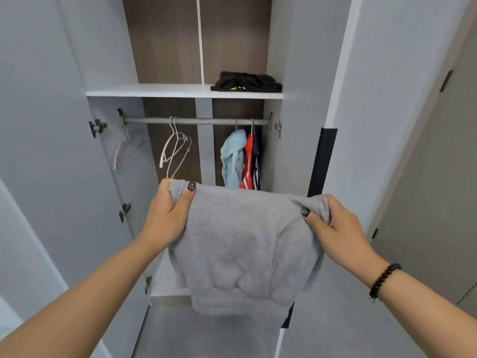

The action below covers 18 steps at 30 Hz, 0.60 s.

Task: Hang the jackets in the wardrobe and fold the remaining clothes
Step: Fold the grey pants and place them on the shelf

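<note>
From the head camera: both hands are up in front of the open wardrobe [304,73], and a grey sweater [242,244] is stretched between them. The left hand [167,215] has its grip closed on the sweater's top left corner, thumb lying over the front of the cloth, fingers curled behind it. The right hand [335,223] pinches the top right corner the same way, thumb on the front, with a dark bead bracelet [384,281] on that wrist. The sweater hangs folded over from the two grips, its lower edge dangling well below them, above the grey floor [206,337].

Beyond the left grip, up on the rail [196,121], hang bare pale hangers [175,148]. Beyond and between the grips, to the right on the same rail, a light blue jacket [232,158] hangs beside a red garment [248,164] and a navy one [256,161], the three pressed close. Higher up, on the white shelf [154,91], a folded black garment [246,82] sits at the right end.
</note>
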### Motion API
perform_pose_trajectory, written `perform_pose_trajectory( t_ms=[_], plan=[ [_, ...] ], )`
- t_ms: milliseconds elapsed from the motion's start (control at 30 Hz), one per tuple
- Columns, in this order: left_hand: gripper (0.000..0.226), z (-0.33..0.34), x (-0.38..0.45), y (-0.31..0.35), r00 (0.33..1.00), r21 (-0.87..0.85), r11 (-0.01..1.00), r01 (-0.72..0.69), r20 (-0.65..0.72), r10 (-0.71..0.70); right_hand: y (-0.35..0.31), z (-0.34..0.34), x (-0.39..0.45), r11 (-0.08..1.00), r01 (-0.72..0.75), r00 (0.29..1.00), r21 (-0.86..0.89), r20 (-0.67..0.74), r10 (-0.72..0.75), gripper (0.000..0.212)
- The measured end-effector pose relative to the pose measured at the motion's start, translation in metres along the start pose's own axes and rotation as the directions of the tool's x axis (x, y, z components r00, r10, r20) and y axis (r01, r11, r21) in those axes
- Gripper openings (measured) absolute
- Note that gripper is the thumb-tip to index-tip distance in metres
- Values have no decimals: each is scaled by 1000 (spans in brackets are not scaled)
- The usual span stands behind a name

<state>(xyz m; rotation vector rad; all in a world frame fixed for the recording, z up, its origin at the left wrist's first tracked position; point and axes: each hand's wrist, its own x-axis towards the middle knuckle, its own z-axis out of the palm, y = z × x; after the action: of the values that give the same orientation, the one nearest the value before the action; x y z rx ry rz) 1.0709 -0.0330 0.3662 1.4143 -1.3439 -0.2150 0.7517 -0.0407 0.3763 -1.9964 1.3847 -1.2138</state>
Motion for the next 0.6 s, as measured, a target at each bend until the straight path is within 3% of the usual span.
perform_pose_trajectory(
  t_ms=[233,500,600],
  plan=[
    [28,-32,106,1,992,-23,997,-79,-105,76,-59,29,71,991,125,990,47,-78,-121,10],
    [10,-76,253,-25,971,-39,972,-230,-67,228,-107,92,191,973,201,963,113,-202,-176,9],
    [18,-83,307,-36,967,-5,969,-248,-63,247,-112,119,233,960,235,949,149,-250,-194,10]
  ],
)
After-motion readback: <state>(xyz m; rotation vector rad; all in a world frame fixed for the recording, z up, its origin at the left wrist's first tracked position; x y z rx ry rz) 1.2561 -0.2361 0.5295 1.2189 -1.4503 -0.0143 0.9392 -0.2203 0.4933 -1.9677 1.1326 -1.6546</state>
